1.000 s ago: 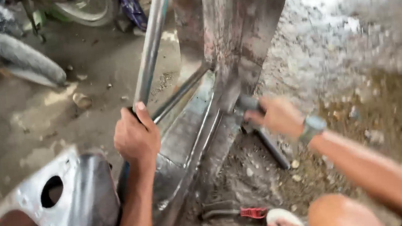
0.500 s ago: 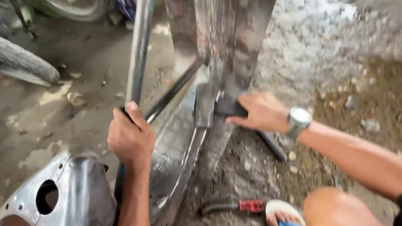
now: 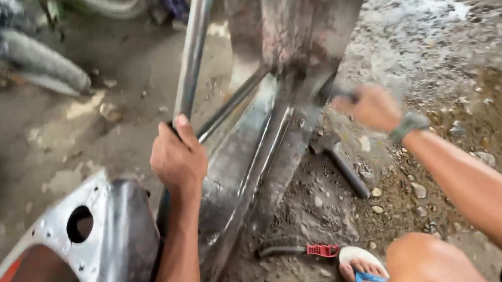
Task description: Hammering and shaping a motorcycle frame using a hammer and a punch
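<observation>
My left hand [image 3: 177, 159] is closed around a bare steel tube [image 3: 192, 55] that rises toward the top of the head view. The tube joins a worn, scraped metal frame [image 3: 264, 158] leaning over the dirt. My right hand [image 3: 372, 107], blurred by motion and with a watch on its wrist, is just right of the frame's joint. It is closed on a short dark tool [image 3: 344, 95] whose kind I cannot make out. A hammer [image 3: 341, 163] lies on the ground below that hand, untouched.
A curved bare-metal panel with a round hole [image 3: 89, 228] sits at lower left. A brush with a red handle [image 3: 300, 250] lies by my sandalled foot [image 3: 362, 267] and knee [image 3: 431, 261]. A motorcycle tyre [image 3: 44, 65] lies at upper left. Wet gravel covers the right side.
My right hand first went in against the frame joint, then swung up and to the right, and is now blurred. My left hand keeps its grip on the tube. The hammer has not moved.
</observation>
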